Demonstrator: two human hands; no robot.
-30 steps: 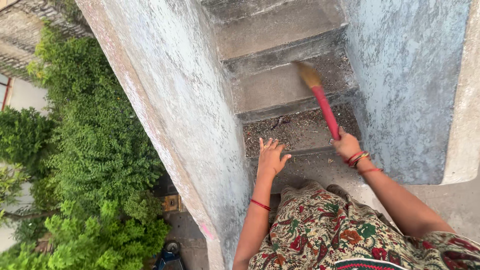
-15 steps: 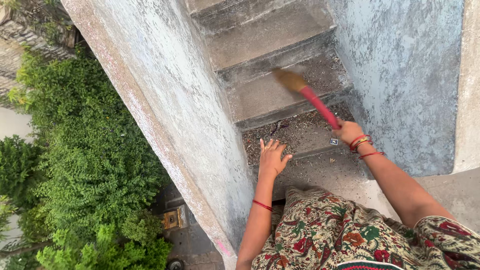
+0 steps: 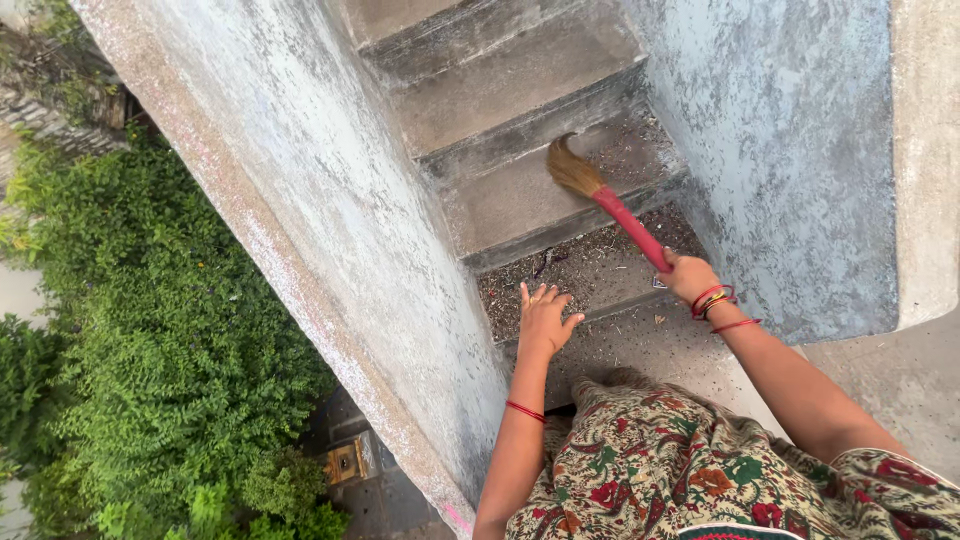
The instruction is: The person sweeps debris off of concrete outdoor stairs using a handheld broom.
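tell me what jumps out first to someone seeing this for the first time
The red-handled broom stands out, held in the right hand with its straw head on a concrete step. The left hand is spread, fingers apart, over the debris-strewn step below. Left of the pale stair wall, dense green bushes lie far below.

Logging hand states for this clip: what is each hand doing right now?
Left hand: open, fingers spread, holding nothing, over the dusty step.
Right hand: closed around the red handle of the broom.
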